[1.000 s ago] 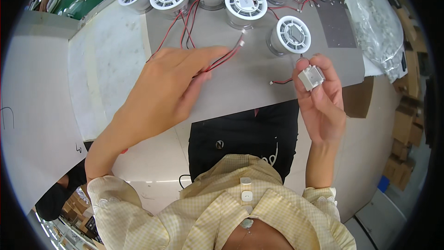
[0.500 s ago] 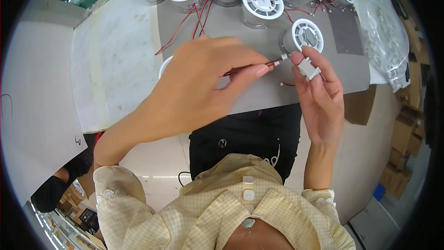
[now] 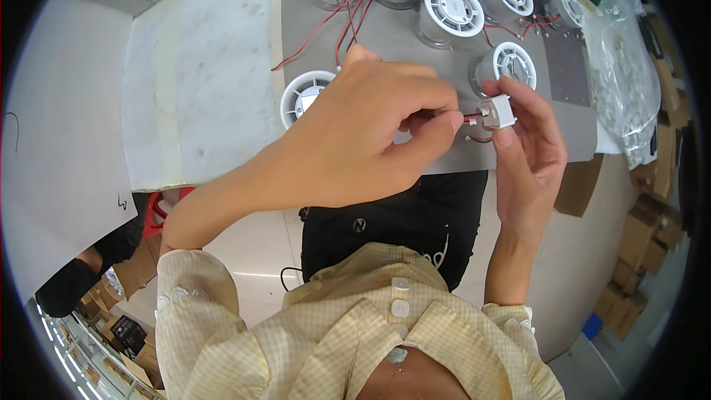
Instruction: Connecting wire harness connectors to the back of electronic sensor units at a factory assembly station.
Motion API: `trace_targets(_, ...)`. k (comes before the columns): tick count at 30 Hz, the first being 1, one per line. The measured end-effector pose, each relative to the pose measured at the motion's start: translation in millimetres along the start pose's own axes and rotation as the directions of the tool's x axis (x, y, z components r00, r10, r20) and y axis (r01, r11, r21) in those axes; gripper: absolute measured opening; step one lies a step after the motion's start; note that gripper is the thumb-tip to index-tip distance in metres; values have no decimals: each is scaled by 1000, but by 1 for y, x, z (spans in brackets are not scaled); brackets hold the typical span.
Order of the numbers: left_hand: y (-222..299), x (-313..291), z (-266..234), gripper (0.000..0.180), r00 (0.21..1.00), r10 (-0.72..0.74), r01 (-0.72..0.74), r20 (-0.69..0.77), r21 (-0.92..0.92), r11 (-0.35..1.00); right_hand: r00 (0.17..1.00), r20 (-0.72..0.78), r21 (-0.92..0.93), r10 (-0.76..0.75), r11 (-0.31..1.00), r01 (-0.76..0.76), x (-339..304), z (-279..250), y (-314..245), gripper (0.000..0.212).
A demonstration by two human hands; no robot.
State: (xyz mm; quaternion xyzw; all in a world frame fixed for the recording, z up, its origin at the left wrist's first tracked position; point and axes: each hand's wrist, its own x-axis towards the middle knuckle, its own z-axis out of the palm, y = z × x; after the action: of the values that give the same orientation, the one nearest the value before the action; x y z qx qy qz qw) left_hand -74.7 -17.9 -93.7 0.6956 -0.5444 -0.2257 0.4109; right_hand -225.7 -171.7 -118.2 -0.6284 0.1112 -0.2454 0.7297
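Observation:
My left hand [image 3: 370, 130] pinches a thin red-and-black wire [image 3: 466, 117] between thumb and forefinger. Small white plugs show at the wire's tip, up against a small white plastic box [image 3: 502, 112]; I cannot tell if one is seated in it. Thumb and fingers of my right hand [image 3: 532, 144] grip that box. Partly hidden behind my left wrist sits a round white-rimmed fixture [image 3: 291, 100] with a spoked top. Another such fixture [image 3: 505, 67] stands just beyond my right fingertips. Another small wire plug [image 3: 478, 139] lies below the box.
Several more white spoked fixtures [image 3: 452, 11] stand along the table's far side, with red wires [image 3: 315, 37] trailing between them. A clear plastic bag [image 3: 622, 78] lies at the right edge. Cardboard boxes [image 3: 629, 281] are stacked on the floor at right. A white panel [image 3: 67, 126] rises at left.
My left hand has moved right, bringing the wire's plugs from a short gap away up to the white box. My right hand has turned the box somewhat. The view has shifted slightly.

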Motion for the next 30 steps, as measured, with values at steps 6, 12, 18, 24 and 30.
trace_targets(6, 0, 2, -3, 12, 999, -7, 10, 47, -47, 999, 989, 39, -157, -144, 976, 149, 2, 1, 1, 36)
trace_targets(12, -3, 6, -4, 15, 986, -132, 155, 99, -290, 944, 980, 62, -382, -189, 903, 198, 1, -1, -5, 33)
trace_targets(18, -3, 9, -4, 17, 986, -144, 160, 82, -248, 955, 997, 11, -325, -79, 942, 79, 1, 1, -12, 32)
trace_targets(24, -3, 9, -6, 17, 992, -62, 72, 112, -80, 994, 997, -7, -405, -76, 912, 66, 1, 6, -12, 31)
trace_targets(30, -6, 12, -9, 15, 970, -154, 213, 188, -357, 910, 998, 41, -262, 37, 965, -25, 2, 2, -14, 34)
